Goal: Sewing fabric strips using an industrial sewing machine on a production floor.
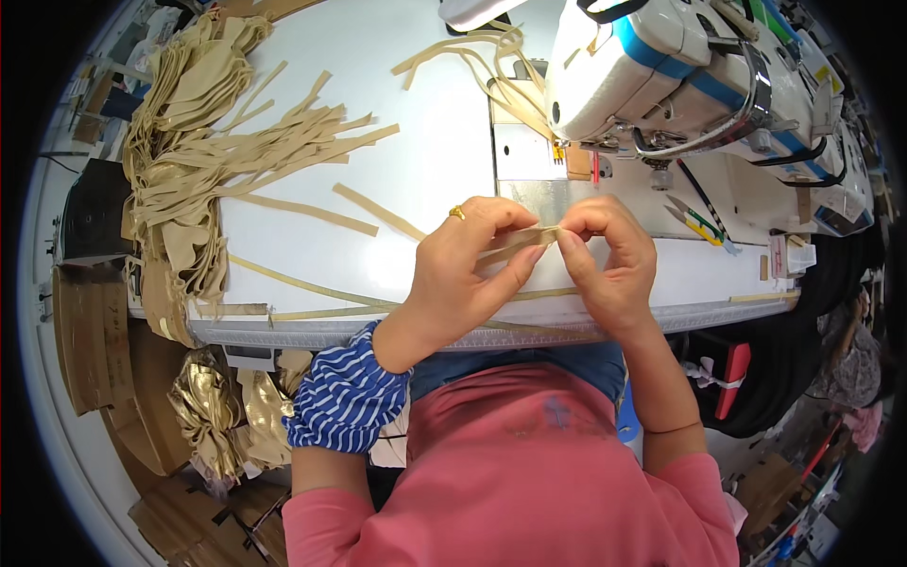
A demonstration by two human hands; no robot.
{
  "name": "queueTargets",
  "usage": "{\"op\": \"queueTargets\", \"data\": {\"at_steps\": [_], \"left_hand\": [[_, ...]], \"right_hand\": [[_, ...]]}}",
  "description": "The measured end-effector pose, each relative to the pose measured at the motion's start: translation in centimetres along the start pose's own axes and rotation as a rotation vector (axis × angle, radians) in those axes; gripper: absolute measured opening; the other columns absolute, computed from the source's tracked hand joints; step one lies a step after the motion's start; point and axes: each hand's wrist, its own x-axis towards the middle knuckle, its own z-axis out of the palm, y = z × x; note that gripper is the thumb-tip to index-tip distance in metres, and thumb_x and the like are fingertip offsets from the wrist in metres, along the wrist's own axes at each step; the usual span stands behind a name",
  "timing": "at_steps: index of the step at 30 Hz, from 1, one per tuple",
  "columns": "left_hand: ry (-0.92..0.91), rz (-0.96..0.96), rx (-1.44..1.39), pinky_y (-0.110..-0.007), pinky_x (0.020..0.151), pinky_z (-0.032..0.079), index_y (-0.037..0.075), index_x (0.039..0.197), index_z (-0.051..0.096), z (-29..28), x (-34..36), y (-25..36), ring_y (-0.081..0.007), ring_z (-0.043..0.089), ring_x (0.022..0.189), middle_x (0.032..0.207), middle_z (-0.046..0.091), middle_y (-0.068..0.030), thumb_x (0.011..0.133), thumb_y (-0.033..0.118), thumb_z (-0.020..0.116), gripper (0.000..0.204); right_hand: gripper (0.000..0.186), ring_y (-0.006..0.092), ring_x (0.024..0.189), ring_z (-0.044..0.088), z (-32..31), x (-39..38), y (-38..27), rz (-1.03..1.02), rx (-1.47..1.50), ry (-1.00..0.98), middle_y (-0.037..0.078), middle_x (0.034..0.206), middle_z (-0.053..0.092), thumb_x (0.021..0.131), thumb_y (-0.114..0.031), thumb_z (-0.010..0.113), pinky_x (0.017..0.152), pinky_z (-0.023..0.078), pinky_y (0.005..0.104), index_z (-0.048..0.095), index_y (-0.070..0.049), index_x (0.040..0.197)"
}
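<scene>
Both hands meet over the front of a white sewing table, pinching a narrow tan fabric strip [510, 248] between them. My left hand [470, 260], with a gold ring and a striped blue sleeve cover on the forearm, grips the strip along its length. Fingertips of my right hand [609, 260] pinch its right end. Part of the strip is hidden behind the left fingers. Just beyond the hands stands a white sewing machine [624, 80] with blue bands. Another tan strip [378, 210] lies to the left of my left hand.
A large heap of tan fabric strips [189, 180] covers the table's left side. More strips [472, 61] trail beside the machine. Thread snips [694, 222] and a striped pencil [699, 194] lie at right. A ruler tape [529, 335] follows the front edge. Cardboard boxes [94, 340] stand lower left.
</scene>
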Motion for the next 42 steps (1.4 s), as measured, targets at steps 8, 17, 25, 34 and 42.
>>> {"op": "queueTargets", "data": {"at_steps": [8, 17, 25, 34, 42], "left_hand": [[-0.140, -0.018, -0.033, -0.029, 0.076, 0.050, 0.002, 0.096, 0.058, -0.3, 0.3, -0.3, -0.0196, 0.062, 0.086, 0.096, 0.063, -0.0097, 0.077, 0.005, 0.070, 0.023], [-0.158, -0.058, 0.016, -0.030, 0.069, 0.048, 0.001, 0.098, 0.055, -0.1, 0.4, -0.5, -0.0227, 0.060, 0.077, 0.088, 0.059, -0.0104, 0.076, 0.005, 0.068, 0.026], [-0.248, -0.154, -0.064, -0.030, 0.064, 0.045, 0.002, 0.096, 0.060, -0.7, 0.9, -0.2, -0.0239, 0.057, 0.071, 0.084, 0.059, -0.0107, 0.080, 0.008, 0.067, 0.019], [-0.082, -0.115, 0.016, -0.031, 0.059, 0.045, 0.002, 0.088, 0.063, -0.2, 0.4, -0.2, -0.0251, 0.058, 0.066, 0.076, 0.060, -0.0104, 0.080, 0.006, 0.067, 0.010], [-0.126, -0.154, -0.082, -0.029, 0.059, 0.044, 0.000, 0.087, 0.064, -0.9, 1.0, -0.8, -0.0206, 0.057, 0.065, 0.075, 0.062, -0.0102, 0.081, 0.008, 0.067, 0.010]], "right_hand": [[0.008, 0.0186, 0.079, 0.056, -0.6, -0.1, 0.1, -0.192, -0.175, -0.057, 0.009, 0.085, 0.060, 0.079, 0.003, 0.063, 0.070, 0.044, 0.0273, 0.059, 0.000, 0.085], [0.009, 0.0178, 0.077, 0.056, -0.4, 0.0, 0.4, -0.203, -0.219, -0.061, 0.009, 0.085, 0.060, 0.078, 0.003, 0.063, 0.069, 0.044, 0.0275, 0.059, 0.000, 0.086], [0.007, 0.0155, 0.073, 0.052, -0.2, -0.2, 0.7, -0.156, -0.196, -0.045, 0.008, 0.083, 0.058, 0.080, 0.000, 0.062, 0.067, 0.042, 0.0258, 0.057, 0.000, 0.085], [0.007, 0.0139, 0.071, 0.050, 0.3, -0.1, 0.9, -0.092, -0.180, -0.025, 0.006, 0.081, 0.055, 0.081, -0.001, 0.062, 0.066, 0.041, 0.0249, 0.056, -0.001, 0.085], [0.013, 0.0103, 0.071, 0.050, 0.2, 0.0, 0.1, 0.218, 0.059, -0.162, 0.003, 0.083, 0.057, 0.081, -0.006, 0.067, 0.065, 0.041, 0.0234, 0.060, 0.000, 0.090]]}}
